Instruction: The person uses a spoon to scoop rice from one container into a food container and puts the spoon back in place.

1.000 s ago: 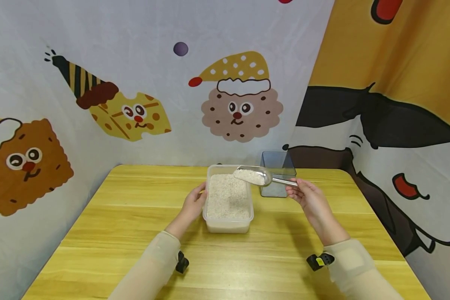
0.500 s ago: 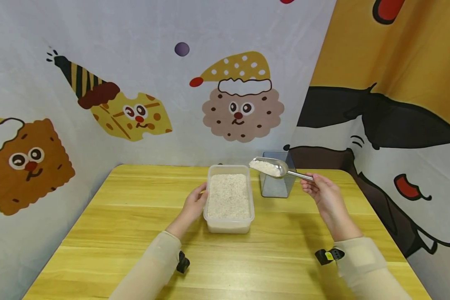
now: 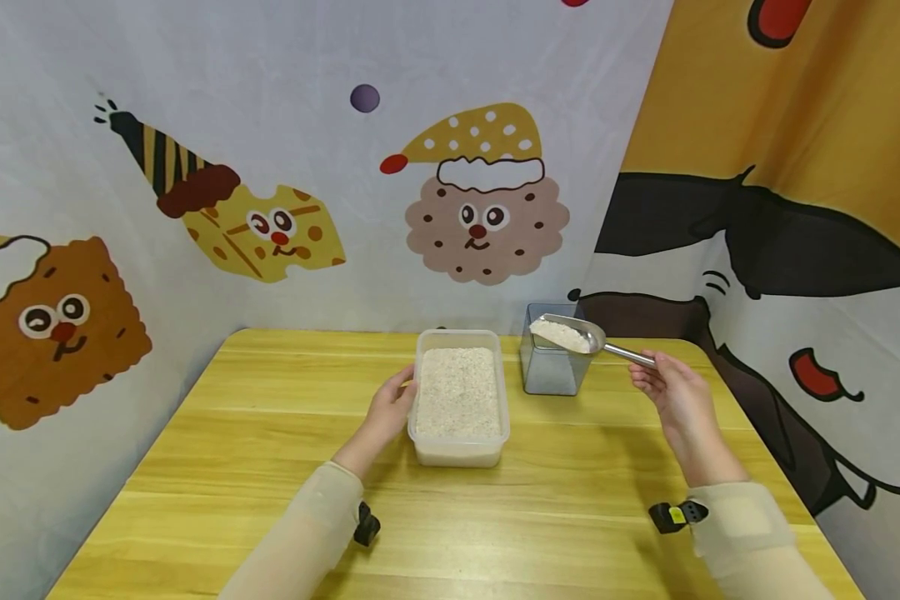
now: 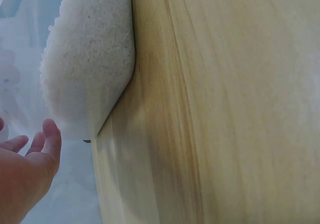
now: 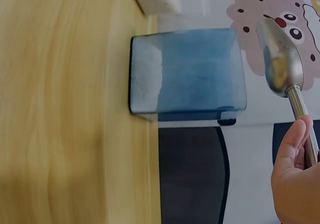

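Right hand [image 3: 678,400] pinches handle of metal scoop [image 3: 570,335], rice-loaded bowl above grey clear container [image 3: 551,371]; left hand [image 3: 390,408] fingers relaxed, touching rice tub [image 3: 459,450] side on desk [image 3: 270,467]

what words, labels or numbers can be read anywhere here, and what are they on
None can be read.
The backdrop cloth bears only cartoon cookie figures, no lettering.
The white tub of rice, the clear blue-grey container and the metal scoop show no label or brand.
The small yellow tag on the right wrist strap is too small to read.
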Available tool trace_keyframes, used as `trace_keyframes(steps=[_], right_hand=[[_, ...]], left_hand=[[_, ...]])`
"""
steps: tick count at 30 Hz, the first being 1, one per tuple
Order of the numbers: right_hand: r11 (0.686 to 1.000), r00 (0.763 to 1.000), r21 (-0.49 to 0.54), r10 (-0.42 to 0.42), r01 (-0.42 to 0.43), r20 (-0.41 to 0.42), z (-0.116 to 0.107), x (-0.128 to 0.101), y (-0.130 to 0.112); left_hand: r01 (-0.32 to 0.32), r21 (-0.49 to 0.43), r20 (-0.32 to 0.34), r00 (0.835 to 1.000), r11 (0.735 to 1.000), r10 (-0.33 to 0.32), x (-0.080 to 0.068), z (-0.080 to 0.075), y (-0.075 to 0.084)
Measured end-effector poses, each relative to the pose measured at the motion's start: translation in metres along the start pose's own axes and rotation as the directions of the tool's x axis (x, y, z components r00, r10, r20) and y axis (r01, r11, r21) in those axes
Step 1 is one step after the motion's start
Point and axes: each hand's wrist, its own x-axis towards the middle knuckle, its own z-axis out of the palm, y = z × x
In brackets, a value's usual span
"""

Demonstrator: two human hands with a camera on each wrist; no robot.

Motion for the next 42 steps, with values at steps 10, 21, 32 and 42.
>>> trace_keyframes(steps=[10,21,32,42], right_hand=[[1.0,0.999,0.016,-0.016,0.017,-0.046,-0.021,0.0,-0.001],[0.998,0.99,-0.023,-0.057,0.055,-0.125,-0.036,-0.004,-0.011],[0.997,0.988,-0.064,-0.055,0.046,-0.142,-0.05,-0.007,-0.017],[0.987,0.985,-0.148,-0.089,0.067,-0.147,-0.051,-0.008,-0.023]], left_hand=[[0.01,0.023,0.001,1.0,1.0,-0.01,0.0,0.0,-0.002],[0.002,0.017,-0.003,1.0,1.0,-0.002,0.0,-0.001,-0.002],[0.009,-0.008,0.019,1.0,1.0,-0.009,0.001,-0.002,-0.001],[-0.003,0.006,0.037,0.999,1.0,0.003,-0.011,-0.004,0.022]])
